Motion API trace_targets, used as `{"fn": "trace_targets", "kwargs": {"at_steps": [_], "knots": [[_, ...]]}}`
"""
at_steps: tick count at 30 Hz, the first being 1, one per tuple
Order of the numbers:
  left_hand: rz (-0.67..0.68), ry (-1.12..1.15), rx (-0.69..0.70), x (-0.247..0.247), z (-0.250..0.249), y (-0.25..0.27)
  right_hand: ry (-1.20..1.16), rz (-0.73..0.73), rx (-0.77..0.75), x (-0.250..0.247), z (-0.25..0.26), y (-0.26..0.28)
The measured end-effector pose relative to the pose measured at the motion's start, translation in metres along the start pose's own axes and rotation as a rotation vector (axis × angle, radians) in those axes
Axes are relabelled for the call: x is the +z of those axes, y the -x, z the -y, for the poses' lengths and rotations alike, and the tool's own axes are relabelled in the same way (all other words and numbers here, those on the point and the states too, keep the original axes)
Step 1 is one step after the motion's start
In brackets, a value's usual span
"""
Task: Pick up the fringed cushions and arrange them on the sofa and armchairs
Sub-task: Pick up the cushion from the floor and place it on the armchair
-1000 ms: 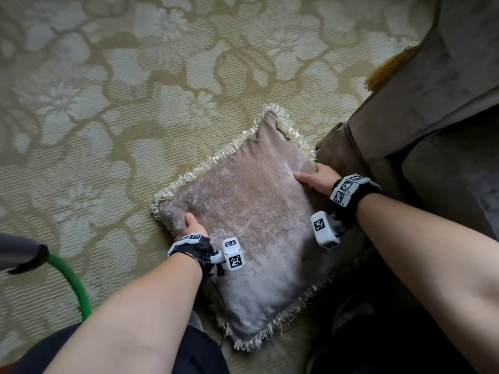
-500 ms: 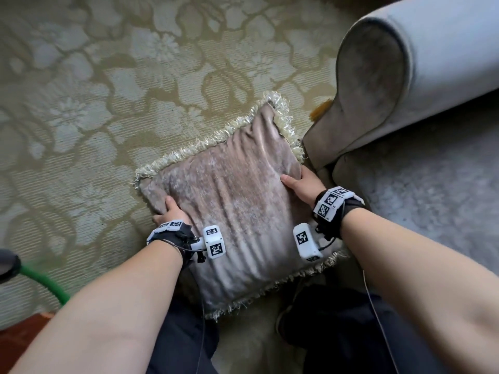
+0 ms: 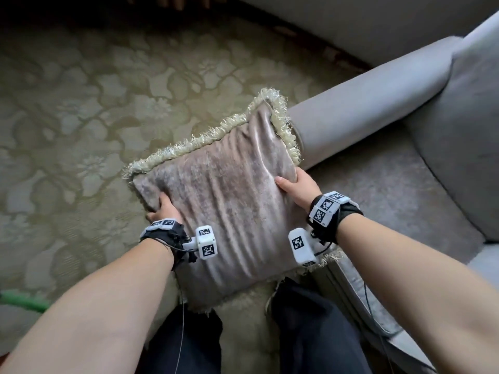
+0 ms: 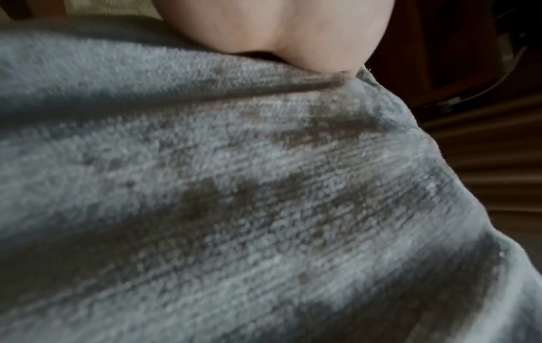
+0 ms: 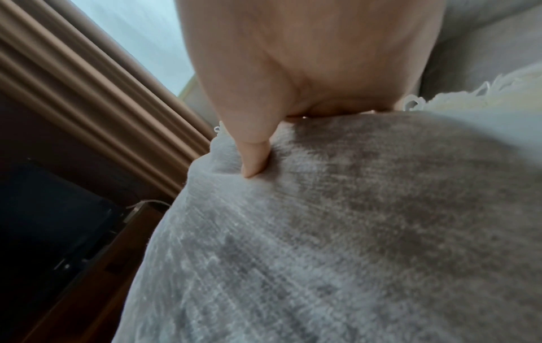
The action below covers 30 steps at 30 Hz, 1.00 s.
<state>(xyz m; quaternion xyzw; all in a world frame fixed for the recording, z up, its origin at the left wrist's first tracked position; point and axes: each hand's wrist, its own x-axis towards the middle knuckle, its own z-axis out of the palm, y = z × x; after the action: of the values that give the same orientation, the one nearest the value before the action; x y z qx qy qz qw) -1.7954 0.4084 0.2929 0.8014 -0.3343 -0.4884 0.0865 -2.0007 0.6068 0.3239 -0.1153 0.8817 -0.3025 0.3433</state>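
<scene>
A square mauve-grey velvet cushion [image 3: 224,211] with a cream fringe is held up in the air above the carpet, one corner over the armchair's arm. My left hand [image 3: 163,207] grips its left edge, thumb on top, fingers hidden beneath. My right hand [image 3: 295,184] grips the right edge the same way. In the left wrist view the cushion [image 4: 234,197] fills the frame below my left hand [image 4: 287,34]. In the right wrist view the thumb of my right hand [image 5: 255,148] presses into the cushion [image 5: 366,232].
A grey velvet armchair [image 3: 391,190] stands at the right, with its rolled arm [image 3: 364,109] reaching towards the cushion. An olive floral carpet [image 3: 81,117] covers the floor. A green hose [image 3: 21,302] lies at the left edge. Brown curtains [image 5: 73,81] hang nearby.
Both hands have lifted the cushion off the carpet and carried it up and right, towards the armchair's arm. The view has risen with it, now showing the chair's seat.
</scene>
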Motion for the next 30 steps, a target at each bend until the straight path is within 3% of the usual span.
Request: {"fn": "trace_targets", "kwargs": {"at_steps": [5,14,22,30], "knots": [[0.091,-0.033,0.113,-0.034,-0.07,0.09,-0.052,-0.064,0.011,-0.085,0.055,0.065],[0.373,-0.125,0.394,-0.043,-0.167,0.265,-0.193,-0.411,0.043,-0.239,0.089,0.181],[0.539,-0.148,0.598,0.01,-0.176,0.419,-0.22,-0.613,0.099,-0.352,0.046,0.265],[0.736,-0.244,0.779,0.11,-0.126,0.56,-0.512,-0.831,0.193,-0.461,-0.074,0.299]]}}
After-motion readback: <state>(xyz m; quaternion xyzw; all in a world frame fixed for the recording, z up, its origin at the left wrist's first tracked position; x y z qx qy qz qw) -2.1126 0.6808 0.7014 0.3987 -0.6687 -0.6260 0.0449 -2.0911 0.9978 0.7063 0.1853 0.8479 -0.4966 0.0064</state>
